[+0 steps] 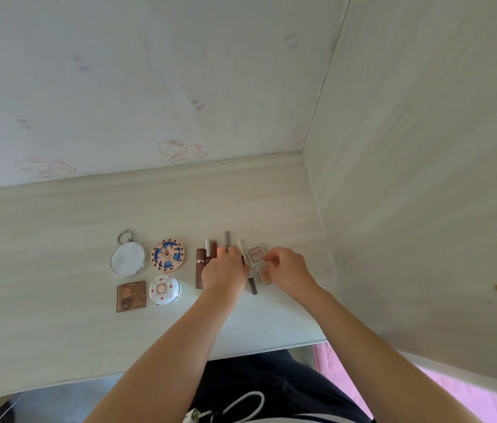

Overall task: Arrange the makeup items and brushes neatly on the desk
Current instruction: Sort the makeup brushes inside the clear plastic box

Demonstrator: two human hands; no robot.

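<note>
On the pale wooden desk (57, 233) lie a round mirror compact (128, 258), a blue-and-gold round compact (167, 255), a white round compact (164, 289) and a brown square palette (131, 296). Right of them is a row of slim tubes and pencils (207, 254), with a brown lipstick (200, 267) at its left end. My left hand (225, 270) lies over this row, fingers curled on the sticks. My right hand (286, 270) pinches a small clear blush case (255, 254); a second small case (267, 277) sits just below it.
A wall with faint cartoon cat prints (173, 151) runs along the desk's far edge. A pale wooden side panel (424, 178) closes the desk on the right. My dark-clothed lap (265, 383) and a white cord (241, 404) are below the front edge.
</note>
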